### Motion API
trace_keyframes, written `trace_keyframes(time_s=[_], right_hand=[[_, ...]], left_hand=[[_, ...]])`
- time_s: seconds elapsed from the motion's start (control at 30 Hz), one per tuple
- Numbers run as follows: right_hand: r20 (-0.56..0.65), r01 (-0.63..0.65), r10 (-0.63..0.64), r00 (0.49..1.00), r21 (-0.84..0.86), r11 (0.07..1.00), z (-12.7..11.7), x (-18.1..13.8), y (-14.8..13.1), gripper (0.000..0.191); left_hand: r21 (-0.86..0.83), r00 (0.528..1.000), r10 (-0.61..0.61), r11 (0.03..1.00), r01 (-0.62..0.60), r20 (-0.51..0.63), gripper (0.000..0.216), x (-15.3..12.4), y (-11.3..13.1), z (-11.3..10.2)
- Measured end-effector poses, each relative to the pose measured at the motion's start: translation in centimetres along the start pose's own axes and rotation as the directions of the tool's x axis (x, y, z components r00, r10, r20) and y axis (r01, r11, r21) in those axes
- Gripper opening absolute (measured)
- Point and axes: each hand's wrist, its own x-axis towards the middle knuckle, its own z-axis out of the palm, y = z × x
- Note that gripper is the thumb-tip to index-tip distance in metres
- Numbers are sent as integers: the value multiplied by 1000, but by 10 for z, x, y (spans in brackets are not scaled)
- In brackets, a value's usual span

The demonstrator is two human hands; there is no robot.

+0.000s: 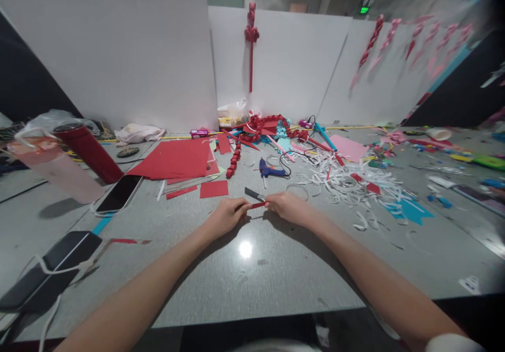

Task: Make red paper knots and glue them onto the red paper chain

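Observation:
Between my two hands stretches a narrow red paper strip (258,204), held just above the grey table. My left hand (230,214) pinches its left end, and my right hand (287,208) pinches the other end. Right behind the strip lies a dark flat blade-like piece (254,193), partly hidden by my right hand. A blue hot glue gun (272,169) rests a little farther back. Left of it are a small red paper rectangle (214,189) and a red folded paper chain (234,160).
Large red paper sheets (173,158) lie at the back left, near a phone (119,193), a red flask (89,152) and a pink bottle (55,165). White paper scraps (347,183) are heaped on the right. A red paper ornament (251,36) hangs on the white board behind.

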Motion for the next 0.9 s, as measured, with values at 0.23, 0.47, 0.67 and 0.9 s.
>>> trace_keyframes(time_s=[0.23, 0.47, 0.67, 0.9], right_hand=[[-133, 57, -50, 990, 46, 997, 4, -2, -8, 27], [-187, 0, 53, 981, 272, 962, 0, -2, -21, 39], [-27, -173, 251, 967, 655, 735, 2, 1, -18, 49], [-56, -174, 280, 958, 664, 728, 2, 2, -19, 51]], left_hand=[[-392, 987, -148, 913, 113, -59, 38, 2, -7, 7], [-413, 989, -130, 907, 87, -76, 35, 2, -11, 8], [-419, 992, -106, 906, 65, -73, 28, 1, -13, 9], [-481, 988, -151, 868, 121, -24, 31, 2, -10, 10]])
